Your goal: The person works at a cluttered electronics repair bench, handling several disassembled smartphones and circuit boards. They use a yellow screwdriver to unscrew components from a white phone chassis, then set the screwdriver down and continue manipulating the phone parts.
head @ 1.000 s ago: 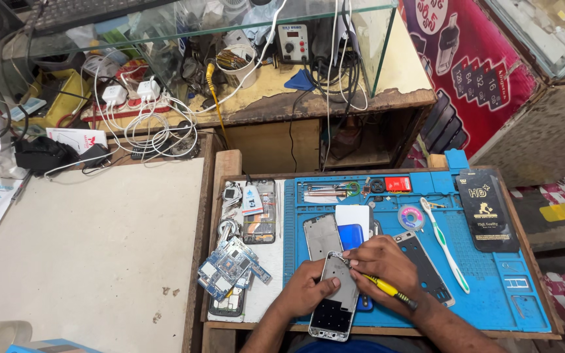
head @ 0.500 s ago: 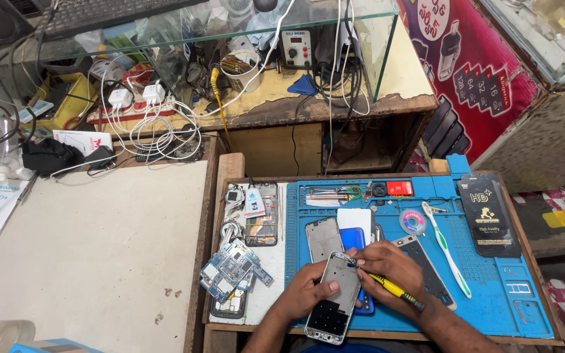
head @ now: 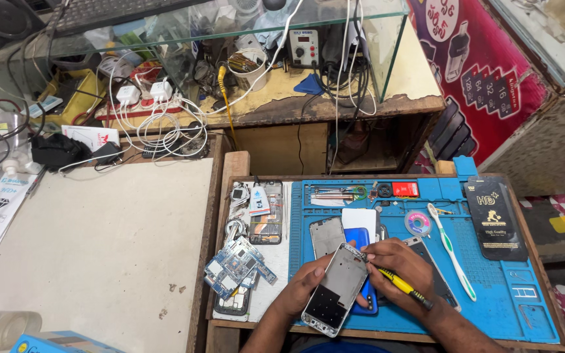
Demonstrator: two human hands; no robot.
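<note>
Head view, 1 of 1. L hand (head: 308,284) grips 1 opened phone frame (head: 336,289) by its left edge, fingers closed on it; frame sits tilted above the blue work mat (head: 524,287), near its front-left corner. R hand (head: 397,265) is clamped on 1 yellow-handled screwdriver (head: 401,286), tip end at the frame's upper right corner.

Count on mat: 1 blue phone back (head: 357,238) partly under the frame, 1 grey bare frame (head: 326,235) beside it, 1 toothbrush (head: 451,249), 1 solder wick reel (head: 417,223), 1 black screen-protector pack (head: 494,219), 1 red box (head: 405,189). Left tray: loose circuit boards (head: 237,265), no. unclear.

Vs. 0.5 s ago: both hands and frame in same spot, grips unchanged; mat items not shifted.
</note>
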